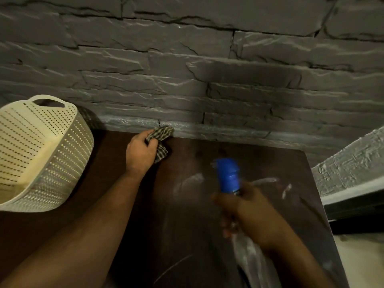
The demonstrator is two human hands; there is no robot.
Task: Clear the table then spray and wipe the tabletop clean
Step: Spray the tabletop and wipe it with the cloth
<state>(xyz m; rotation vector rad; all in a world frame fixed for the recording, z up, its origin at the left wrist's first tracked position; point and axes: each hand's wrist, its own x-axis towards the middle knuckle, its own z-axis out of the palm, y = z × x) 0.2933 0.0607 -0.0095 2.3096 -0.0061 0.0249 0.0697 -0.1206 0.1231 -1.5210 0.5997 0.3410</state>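
The basket (39,150) stands on the worktop (187,215) at its left side, near the wall (187,69) behind. The cloth (161,140) is at the back edge, right of the basket. The spray bottle (228,175) is further right, nearer the front.

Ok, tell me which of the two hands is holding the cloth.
The left hand, at the table's far edge by the wall, grips the checked cloth. The right hand, nearer the camera, holds the blue-topped spray bottle.
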